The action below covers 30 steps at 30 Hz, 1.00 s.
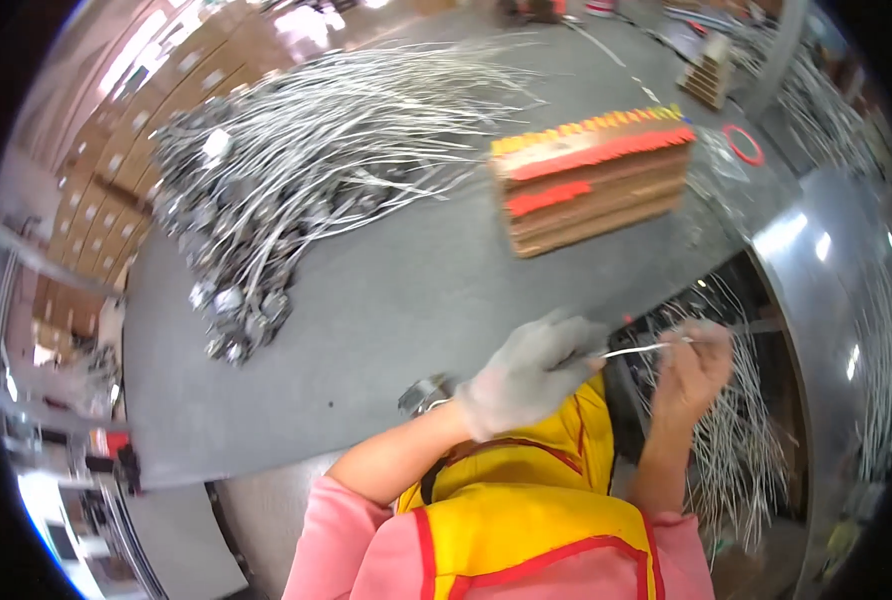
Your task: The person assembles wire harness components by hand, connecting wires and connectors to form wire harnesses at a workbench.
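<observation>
My left hand (531,375), in a grey glove, is closed round a thin white cable (634,350) at the table's near edge. The cable runs across to my bare right hand (696,365), whose fingers pinch its other end. What lies at the fingertips there is blurred. Beside my left wrist a small dark grey part (426,394) with a metallic look rests on the table, partly hidden by my forearm. Whether it joins the held cable cannot be seen.
A big heap of white cables (336,140) with grey ends covers the table's far left. A cardboard block (596,180) with red and yellow strips stands ahead. More cables (736,450) hang in a bin at right, next to a metal panel (836,300). A red ring (743,146) lies beyond.
</observation>
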Tool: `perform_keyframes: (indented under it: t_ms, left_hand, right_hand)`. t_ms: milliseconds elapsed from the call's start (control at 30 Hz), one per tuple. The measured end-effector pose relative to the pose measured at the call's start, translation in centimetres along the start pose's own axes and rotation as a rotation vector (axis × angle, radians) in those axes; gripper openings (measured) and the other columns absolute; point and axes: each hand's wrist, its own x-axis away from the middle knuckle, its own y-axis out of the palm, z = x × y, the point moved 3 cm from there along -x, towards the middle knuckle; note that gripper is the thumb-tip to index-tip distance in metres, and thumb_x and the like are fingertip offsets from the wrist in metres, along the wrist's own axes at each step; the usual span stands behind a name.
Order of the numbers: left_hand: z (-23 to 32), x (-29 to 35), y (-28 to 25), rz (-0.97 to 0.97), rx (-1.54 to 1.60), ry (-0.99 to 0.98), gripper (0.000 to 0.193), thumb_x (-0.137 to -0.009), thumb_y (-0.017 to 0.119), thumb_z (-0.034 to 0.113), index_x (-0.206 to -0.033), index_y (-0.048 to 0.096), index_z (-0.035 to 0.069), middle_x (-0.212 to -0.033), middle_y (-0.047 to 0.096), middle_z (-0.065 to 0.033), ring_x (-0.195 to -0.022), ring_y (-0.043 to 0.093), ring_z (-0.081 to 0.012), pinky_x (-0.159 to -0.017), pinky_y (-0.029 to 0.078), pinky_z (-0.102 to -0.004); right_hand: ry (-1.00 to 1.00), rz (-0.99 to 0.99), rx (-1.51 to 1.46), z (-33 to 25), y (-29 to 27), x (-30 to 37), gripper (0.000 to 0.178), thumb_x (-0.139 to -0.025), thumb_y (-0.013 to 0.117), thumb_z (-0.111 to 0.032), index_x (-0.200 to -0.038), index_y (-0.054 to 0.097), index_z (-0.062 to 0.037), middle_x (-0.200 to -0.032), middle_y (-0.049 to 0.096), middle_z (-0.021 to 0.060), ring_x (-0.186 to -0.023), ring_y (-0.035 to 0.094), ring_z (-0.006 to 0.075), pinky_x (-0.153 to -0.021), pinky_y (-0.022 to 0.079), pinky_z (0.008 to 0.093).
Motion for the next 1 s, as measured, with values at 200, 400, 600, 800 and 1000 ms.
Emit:
perform_keyframes:
  t_ms: [200, 400, 600, 800, 1000]
  left_hand:
    - [1.6, 0.6, -0.8, -0.152, -0.029, 0.065, 0.014, -0.078, 0.060, 0.003, -0.092, 0.059, 0.002, -0.086, 0.053, -0.0153, -0.079, 0.054, -0.0340, -0.067, 0.044, -0.0384]
    - [1.6, 0.1, -0.4, 0.077, 0.026, 0.086, 0.021, -0.075, 0.062, 0.005, -0.096, 0.059, 0.004, -0.091, 0.052, -0.0150, -0.078, 0.054, -0.0330, -0.064, 0.045, -0.0373]
    - [1.5, -0.6, 1.0, -0.044, 0.232, 0.307, 0.020, -0.074, 0.061, 0.002, -0.093, 0.060, 0.008, -0.089, 0.052, -0.0121, -0.080, 0.058, -0.0313, -0.066, 0.048, -0.0396]
    - [2.1, 0.4, 3.0, -0.307, 0.045, 0.150, 0.018, -0.074, 0.062, 0.005, -0.092, 0.060, 0.008, -0.089, 0.053, -0.0101, -0.083, 0.056, -0.0316, -0.071, 0.048, -0.0380]
    - [2.2, 0.4, -0.8, 0.098, -0.053, 0.269, 0.024, -0.074, 0.064, 0.009, -0.097, 0.062, 0.009, -0.096, 0.054, -0.0129, -0.080, 0.059, -0.0288, -0.071, 0.049, -0.0374]
  right_hand:
    - [-0.080, -0.226, -0.087, -1.1, -1.7, -0.6, 0.030, -0.074, 0.051, 0.015, -0.099, 0.053, -0.0013, -0.089, 0.052, 0.0059, -0.081, 0.053, 0.0149, -0.073, 0.047, 0.0258]
    - [-0.357, -0.149, 0.092, -3.4, 0.2, -0.4, 0.021, -0.074, 0.056, 0.006, -0.093, 0.051, -0.0021, -0.078, 0.054, 0.0038, -0.075, 0.050, 0.0144, -0.078, 0.042, 0.0283]
    - [-0.296, -0.197, -0.105, -4.3, -0.1, -0.7, 0.015, -0.077, 0.047, 0.006, -0.085, 0.043, -0.0051, -0.070, 0.036, 0.0005, -0.066, 0.031, 0.0109, -0.061, 0.029, 0.0249]
    - [-0.280, -0.500, -0.169, -5.6, -1.9, -0.4, 0.015, -0.083, 0.045, 0.007, -0.095, 0.049, 0.0004, -0.074, 0.045, 0.0074, -0.065, 0.042, 0.0153, -0.054, 0.036, 0.0247]
    - [-0.222, 0.254, 0.532, -5.5, -10.9, -3.0, 0.030, -0.087, 0.054, 0.002, -0.116, 0.050, 0.0106, -0.129, 0.048, 0.0194, -0.109, 0.053, 0.0211, -0.086, 0.045, 0.0257]
